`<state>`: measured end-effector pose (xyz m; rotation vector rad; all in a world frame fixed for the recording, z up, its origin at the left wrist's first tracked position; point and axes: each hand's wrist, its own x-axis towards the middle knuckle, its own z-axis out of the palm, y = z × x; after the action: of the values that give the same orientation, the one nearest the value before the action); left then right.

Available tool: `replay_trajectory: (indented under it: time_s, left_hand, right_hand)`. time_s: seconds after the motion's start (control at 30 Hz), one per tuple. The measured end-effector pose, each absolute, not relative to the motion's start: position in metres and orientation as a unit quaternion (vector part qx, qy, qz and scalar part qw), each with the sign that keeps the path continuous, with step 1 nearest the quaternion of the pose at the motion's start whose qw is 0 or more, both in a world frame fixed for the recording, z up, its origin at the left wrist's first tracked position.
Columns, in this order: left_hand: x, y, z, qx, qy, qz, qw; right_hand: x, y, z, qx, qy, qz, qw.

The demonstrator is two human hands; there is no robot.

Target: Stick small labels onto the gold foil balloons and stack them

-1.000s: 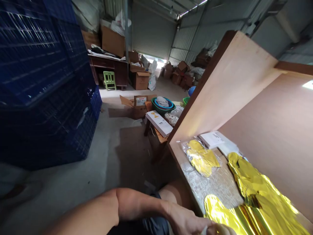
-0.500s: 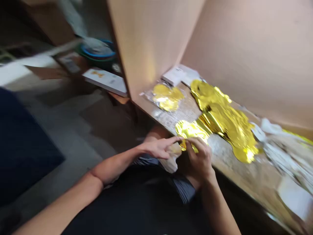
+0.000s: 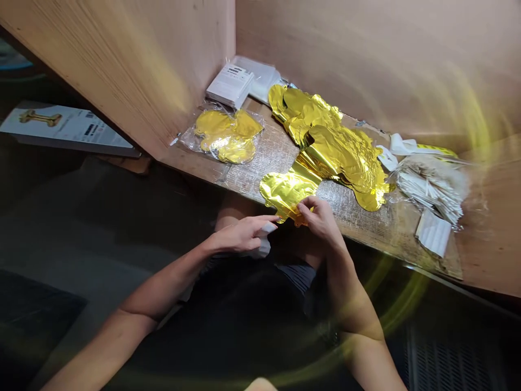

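Note:
A flat gold foil balloon [image 3: 290, 187] lies over the front edge of the worktop, its near end hanging toward me. My right hand [image 3: 321, 218] pinches the near end between thumb and fingers. Just to the left, my left hand [image 3: 240, 234] stretches its index finger to the balloon's edge. Its other fingers are curled round a white folded strip [image 3: 264, 245], perhaps paper; its exact kind is unclear. Behind the balloon, a heap of similar gold foil balloons [image 3: 345, 155] spreads over the worktop.
A clear bag of gold foil [image 3: 230, 136] lies at left, before stacked white cards [image 3: 231, 84]. At right are a bundle of thin white pieces [image 3: 431, 182] and a ribbed white piece [image 3: 433, 232]. Wooden panels [image 3: 163, 65] enclose the worktop. A printed box [image 3: 65, 130] sits outside, left.
My view has turned and come nearer the worktop, and the picture is sharper. My right hand still pinches the foil balloon; my left hand still has the white strip, now slightly farther from the right.

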<state>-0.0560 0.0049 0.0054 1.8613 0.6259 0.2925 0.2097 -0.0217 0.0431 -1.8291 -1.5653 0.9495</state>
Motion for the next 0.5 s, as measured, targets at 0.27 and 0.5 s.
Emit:
replay_trajectory:
  time_s: [0.27, 0.5]
  left_hand:
    - [-0.043, 0.013, -0.003, 0.879, 0.313, 0.025, 0.360]
    - [-0.044, 0.014, -0.006, 0.879, 0.314, 0.035, 0.358]
  right_hand:
    - [0.185, -0.011, 0.010, -0.732, -0.660, 0.151, 0.077]
    - [0.200, -0.024, 0.013, -0.709, -0.701, 0.014, 0.077]
